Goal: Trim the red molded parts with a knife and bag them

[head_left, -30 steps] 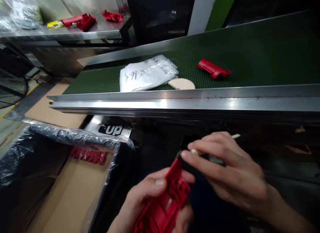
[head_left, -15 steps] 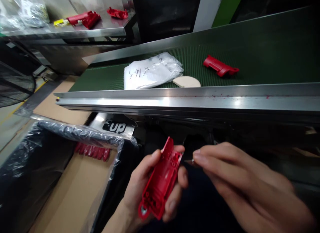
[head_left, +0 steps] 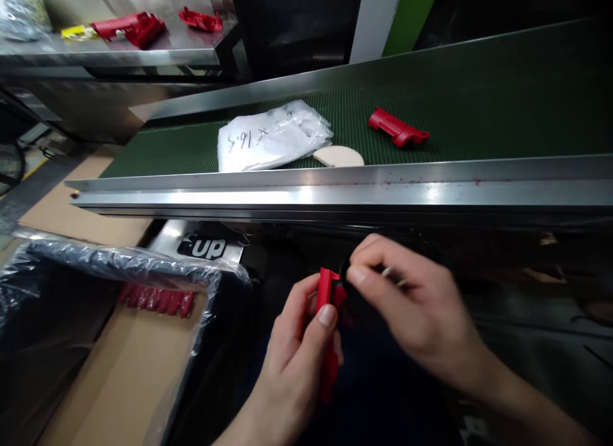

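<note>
My left hand (head_left: 299,344) is wrapped round a red plastic housing (head_left: 326,289), now turned edge-on so its inside is mostly hidden. Close to the housing's top end, the thumb and forefinger of my right hand (head_left: 407,299) pinch a small dark piece (head_left: 345,270). Between that hand's other fingers are small light-coloured pieces (head_left: 393,276), too small to name. Beyond both hands, another red housing part (head_left: 397,126) lies on the green conveyor belt (head_left: 502,101).
A white plastic bag (head_left: 272,136) and a cream-coloured flat piece (head_left: 339,156) lie on the belt behind its metal rail (head_left: 306,195). A plastic-lined box (head_left: 158,363) at lower left holds several red pieces. More red parts (head_left: 129,28) lie on a metal table.
The red housing has turned from open side up to edge-on in my left hand. My right hand has moved left to its top end, now with a dark piece in its fingertips. The view has shifted right.
</note>
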Tool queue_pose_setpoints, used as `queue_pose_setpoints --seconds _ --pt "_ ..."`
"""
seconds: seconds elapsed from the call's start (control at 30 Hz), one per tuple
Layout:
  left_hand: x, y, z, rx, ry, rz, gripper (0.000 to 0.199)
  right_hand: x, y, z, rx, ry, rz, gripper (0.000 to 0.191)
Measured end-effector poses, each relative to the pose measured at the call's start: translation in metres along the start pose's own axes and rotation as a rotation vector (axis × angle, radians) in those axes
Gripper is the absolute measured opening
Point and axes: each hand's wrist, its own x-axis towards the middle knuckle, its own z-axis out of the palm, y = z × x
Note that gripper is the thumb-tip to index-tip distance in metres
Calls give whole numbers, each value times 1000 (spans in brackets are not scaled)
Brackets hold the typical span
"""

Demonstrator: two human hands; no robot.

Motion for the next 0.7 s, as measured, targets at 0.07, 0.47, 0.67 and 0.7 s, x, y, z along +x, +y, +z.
queue_pose_setpoints --seconds 0.07,0.47,0.67,0.7 --pt "-1 1 0 40 -15 0 39 0 7 -4 66 208 -34 21" --pt "-6 5 1 244 16 -31 44 -10 -7 -2 -106 -54 -12 15" --pt "-2 6 7 98 35 11 38 -10 9 -3 -23 211 35 21" --pt "-1 6 8 40 17 14 36 -10 14 -6 -42 291 -21 18"
